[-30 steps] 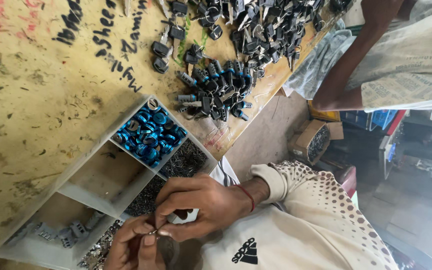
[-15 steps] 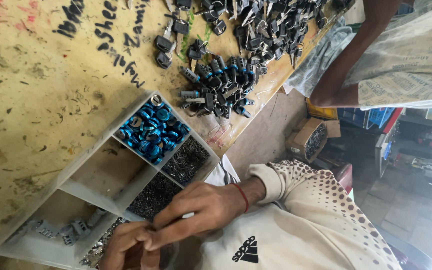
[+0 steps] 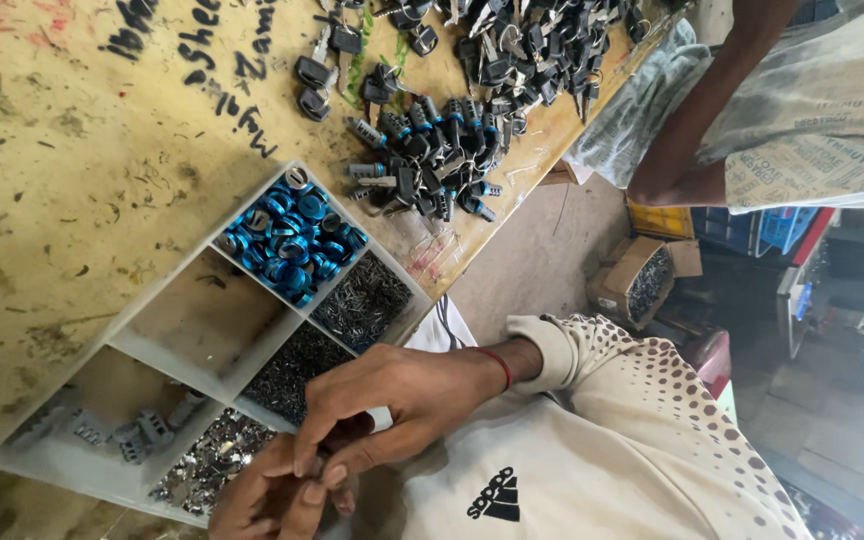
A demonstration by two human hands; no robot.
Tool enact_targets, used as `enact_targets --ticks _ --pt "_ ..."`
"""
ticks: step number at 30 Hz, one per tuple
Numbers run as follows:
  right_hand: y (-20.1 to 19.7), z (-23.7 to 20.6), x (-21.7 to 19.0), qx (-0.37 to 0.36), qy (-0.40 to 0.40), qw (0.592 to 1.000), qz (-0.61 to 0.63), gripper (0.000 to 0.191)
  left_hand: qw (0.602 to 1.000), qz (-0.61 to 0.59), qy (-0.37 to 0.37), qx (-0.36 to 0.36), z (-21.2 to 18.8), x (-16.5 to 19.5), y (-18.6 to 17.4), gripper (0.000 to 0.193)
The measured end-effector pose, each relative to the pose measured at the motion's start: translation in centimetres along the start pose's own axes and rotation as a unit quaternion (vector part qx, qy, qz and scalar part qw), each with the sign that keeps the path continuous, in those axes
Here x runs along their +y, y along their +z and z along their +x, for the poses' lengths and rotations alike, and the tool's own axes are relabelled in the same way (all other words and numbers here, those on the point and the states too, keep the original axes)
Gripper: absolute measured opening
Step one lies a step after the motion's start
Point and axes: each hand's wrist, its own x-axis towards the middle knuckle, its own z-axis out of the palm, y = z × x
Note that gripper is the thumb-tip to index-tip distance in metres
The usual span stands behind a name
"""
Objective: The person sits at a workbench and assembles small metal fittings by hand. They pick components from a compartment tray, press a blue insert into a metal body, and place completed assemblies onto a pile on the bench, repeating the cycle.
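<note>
The two hands meet low down, at about 6 o'clock, just off the near edge of the parts tray [image 3: 117,348]. The right hand [image 3: 397,395], the one with a red thread on its wrist, has its fingers bent and pinched close together. The tips press against the fingers of the left hand [image 3: 262,500]. That hand is curled up too, but the picture edge cuts half of it off, so I cannot tell how tight it is. Whatever small thing they work on is hidden between the fingers.

I think the big danger is a slip. A tiny thing held only by fingertips could pop out. It might drop into the shiny bits [image 3: 207,460] right by the hands at 9 o'clock, or into the dark pins [image 3: 297,368] at 12 o'clock from them. Then it would be hard to find. It could also fall down past the lap to the floor.

The tray sits near the edge of the yellow table [image 3: 72,150], so I think a bump from the right wrist could push it or spill it. The blue rings [image 3: 292,240] lie in its far box, toward 11 o'clock. The pile of keys and locks [image 3: 432,150] is well apart, up at 12 o'clock. Another person's arm [image 3: 692,130] leans in at 2 o'clock.
</note>
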Motion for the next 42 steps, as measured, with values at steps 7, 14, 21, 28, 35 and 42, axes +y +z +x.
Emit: enact_targets --ticks 7,14,21,28,35,42 --pt "1.7 -1.3 0.8 0.018 -0.027 0.999 -0.005 0.020 0.993 0.002 0.094 0.074 -0.7 -0.9 1.6 0.016" --pt "-0.2 -1.5 0.1 0.114 0.013 0.970 -0.214 0.023 0.977 0.134 0.126 0.105 1.0 -0.4 3.0 0.012" --pt "-3.0 2.0 -3.5 0.186 0.022 0.876 -0.445 0.017 0.936 0.270 0.223 0.051 2.5 1.1 3.2 0.016" --pt "0.0 9.7 -2.3 -0.008 -0.178 0.805 -0.566 0.014 0.956 0.209 0.203 0.037 2.4 0.9 3.4 0.013" --pt "3.0 13.2 1.4 -0.048 -0.177 0.756 -0.628 0.022 0.963 0.176 0.202 0.021 2.5 0.2 3.2 0.011" --pt "0.5 10.2 -0.6 -0.060 -0.082 0.895 -0.434 0.027 0.975 0.031 0.218 0.001 2.7 -0.5 3.3 0.012"
